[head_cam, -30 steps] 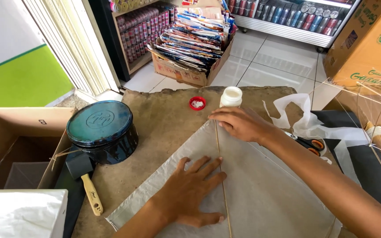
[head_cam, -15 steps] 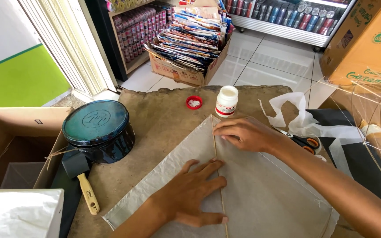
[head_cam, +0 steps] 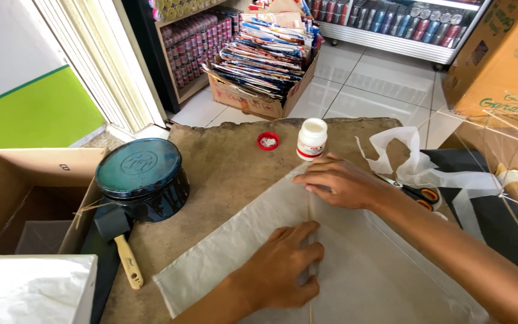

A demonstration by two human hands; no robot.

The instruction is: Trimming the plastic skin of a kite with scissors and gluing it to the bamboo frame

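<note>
Translucent paper (head_cam: 355,264) was spread flat on the counter (head_cam: 229,174), pressed by both hands: the left hand (head_cam: 286,264) and right hand (head_cam: 340,180) lay open, gripping nothing, along a thin stick (head_cam: 310,210). The uncapped glue bottle (head_cam: 312,139) suggested gluing was underway, with the edges apparently unfinished.

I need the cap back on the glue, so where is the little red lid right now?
In the head view the red lid lies on the brown table at its far edge, just left of the white bottle.
</note>
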